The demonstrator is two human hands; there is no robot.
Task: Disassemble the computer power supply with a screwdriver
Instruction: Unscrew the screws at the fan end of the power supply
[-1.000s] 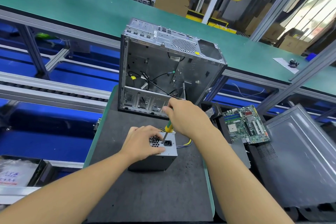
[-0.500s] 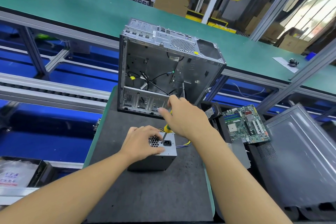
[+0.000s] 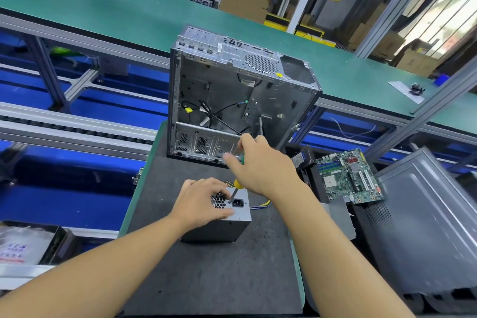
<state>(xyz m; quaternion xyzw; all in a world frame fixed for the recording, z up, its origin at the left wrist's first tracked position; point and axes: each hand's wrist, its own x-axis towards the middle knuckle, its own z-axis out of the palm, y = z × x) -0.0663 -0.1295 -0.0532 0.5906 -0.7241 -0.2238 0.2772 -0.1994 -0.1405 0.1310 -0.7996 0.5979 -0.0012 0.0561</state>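
First-person view down onto a workbench. Just below the centre of the frame, a small, boxy, grey sheet-metal power supply (image 3: 216, 230) stands on a black, lightly speckled foam mat (image 3: 206, 279), directly under both hands. Its upward face is bare steel with a honeycomb vent grille and a black mains socket, and thin yellow and blue wires trail from its right side. The left hand (image 3: 204, 201), reaching in from the lower left, grips the box from above, with fingers curled over the grille and far edge and the thumb pressed along the near top edge. The right hand (image 3: 260, 162), coming in from the lower right, sits just above and behind the box, its fingers closed round the yellow-and-green plastic handle of a screwdriver (image 3: 236, 184) (the forefinger sticks out to the left, past the handle). The slim steel shaft slants down and left, and its tip meets the top face between socket and grille. Behind, at the centre, stands an open, emptied grey metal computer case (image 3: 232, 85) with loose black cables inside. At the right lie a green motherboard (image 3: 348, 178) and a smooth grey steel side panel (image 3: 426, 227). A green conveyor belt (image 3: 103, 8) crosses the upper left.
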